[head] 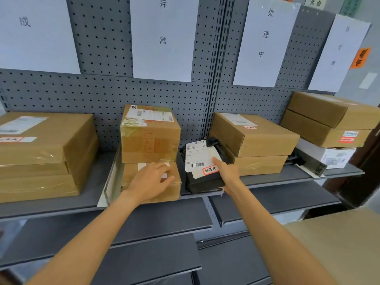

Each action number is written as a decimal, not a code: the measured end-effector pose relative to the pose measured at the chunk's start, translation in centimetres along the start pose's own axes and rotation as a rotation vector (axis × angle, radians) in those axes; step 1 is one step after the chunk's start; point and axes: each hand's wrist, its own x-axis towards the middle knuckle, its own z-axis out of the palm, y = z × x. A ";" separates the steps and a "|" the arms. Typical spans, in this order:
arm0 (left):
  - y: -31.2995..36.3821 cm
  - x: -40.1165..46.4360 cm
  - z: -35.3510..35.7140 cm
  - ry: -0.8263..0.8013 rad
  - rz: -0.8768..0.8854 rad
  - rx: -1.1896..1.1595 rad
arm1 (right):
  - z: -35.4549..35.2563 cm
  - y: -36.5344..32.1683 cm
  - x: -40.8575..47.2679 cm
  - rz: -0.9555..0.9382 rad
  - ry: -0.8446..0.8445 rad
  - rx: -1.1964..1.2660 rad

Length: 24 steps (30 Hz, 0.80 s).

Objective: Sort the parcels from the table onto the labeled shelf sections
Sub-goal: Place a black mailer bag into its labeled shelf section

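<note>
L hand (153, 178) spread on box (151, 182) under "异常" sign (163, 38); R hand (225, 171) flat on black parcel (202, 181).

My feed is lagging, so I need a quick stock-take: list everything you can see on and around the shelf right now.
Cardboard boxes: eight or so, brown, stacked along the shelf; left stack, middle stack, right stack, far-right stack.
Black bag: one, white shipping label, between middle and right stacks.
White box: one, under the far-right stack.
Paper signs: four, white, on the grey pegboard.
Orange note: one, right wall.
Left hand: resting on the lower middle box.
Right hand: fingers on the bag's label.
</note>
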 end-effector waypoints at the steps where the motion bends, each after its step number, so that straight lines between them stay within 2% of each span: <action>1: -0.1 0.0 0.1 0.008 -0.006 -0.006 | 0.4 0.0 0.5 0.005 -0.008 -0.007; 9: -0.3 1.1 -0.1 -0.011 -0.047 0.052 | 3.9 -0.4 4.5 -0.010 -0.063 -0.028; 14: -0.6 0.6 0.6 0.046 -0.079 -0.019 | 5.2 0.1 6.8 0.001 -0.066 -0.103; 24: -0.6 0.4 0.9 0.087 -0.093 0.009 | 7.1 0.2 9.1 -0.014 -0.085 -0.164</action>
